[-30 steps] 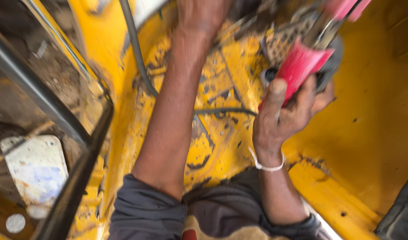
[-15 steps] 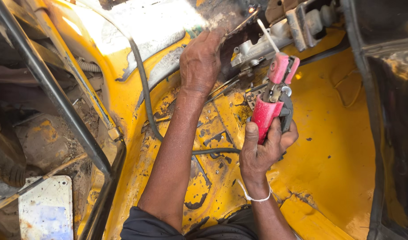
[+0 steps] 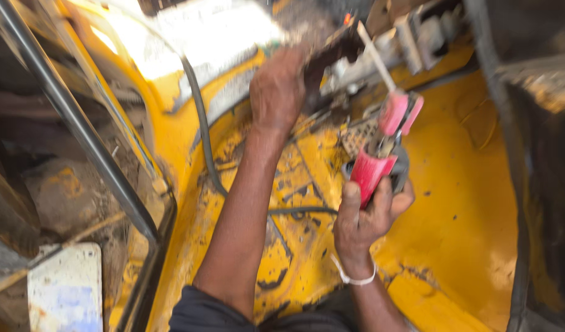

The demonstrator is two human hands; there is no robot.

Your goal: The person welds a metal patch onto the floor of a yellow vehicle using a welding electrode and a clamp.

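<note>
Now the right hand (image 3: 365, 221), clenched on red-handled pliers (image 3: 381, 154), had dropped toward five o'clock; the left hand (image 3: 277, 89) stayed gripping dark metal linkage (image 3: 331, 52) at twelve.

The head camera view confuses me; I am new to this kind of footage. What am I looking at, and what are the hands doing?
The camera sits on a person's head and looks down along both bare arms. Below them is a worn yellow metal floor with chipped paint, seemingly inside a small vehicle. The right hand grips the red handles of a plier-like tool, pointed up toward grey metal parts at the top. The left hand reaches up against dark, dirty metalwork there; blur hides what it grasps. A black cable curves across the floor. A dark frame bar runs along the left.
</note>
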